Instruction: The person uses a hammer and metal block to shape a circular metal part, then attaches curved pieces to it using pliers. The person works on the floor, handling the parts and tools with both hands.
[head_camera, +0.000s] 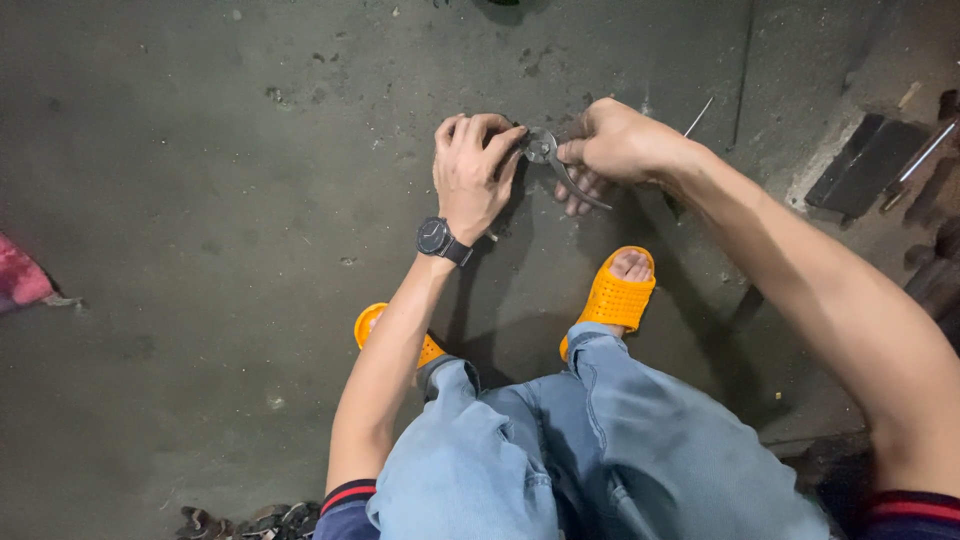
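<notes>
My right hand (615, 145) grips the handles of grey metal pliers (548, 155) just above a dark concrete floor. The plier jaws point left and meet my left hand (470, 170), whose fingers are curled around something small at the jaws; what it pinches is hidden by the fingers. A black wristwatch (440, 240) sits on my left wrist. I am crouched, with knees in light blue jeans (560, 450) and feet in orange slippers (617, 295) below the hands.
A thin metal rod (697, 117) lies right of my right hand. Dark metal plates and a bar (880, 160) sit at the right edge. A pink cloth (20, 275) shows at the left edge. Small metal pieces (250, 522) pile at the bottom left.
</notes>
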